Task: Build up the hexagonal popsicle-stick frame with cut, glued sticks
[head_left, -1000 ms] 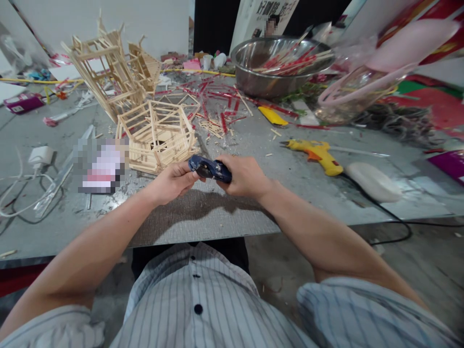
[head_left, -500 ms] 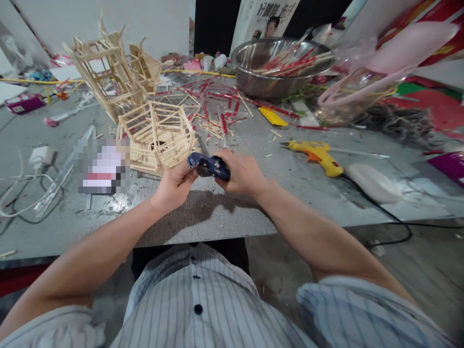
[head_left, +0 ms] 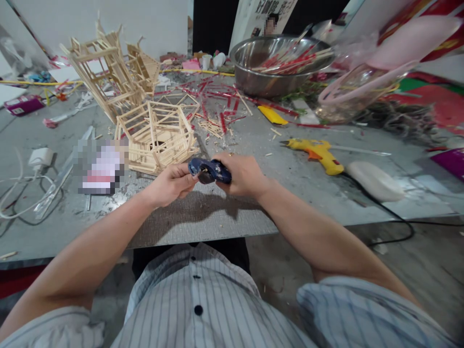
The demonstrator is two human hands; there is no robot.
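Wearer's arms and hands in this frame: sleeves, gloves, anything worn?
Left hand and right hand are bare: no gloves, and no rings or watch show. Forearms are uncovered. The sleeves end near the elbows and belong to a light shirt with thin dark pinstripes and dark buttons down the front.

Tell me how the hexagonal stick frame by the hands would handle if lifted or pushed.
The hexagonal stick frame is mostly gaps between thin sticks, so probably light. They look fragile if squeezed. Sitting low and wide on the table, it would likely slide, not tip.
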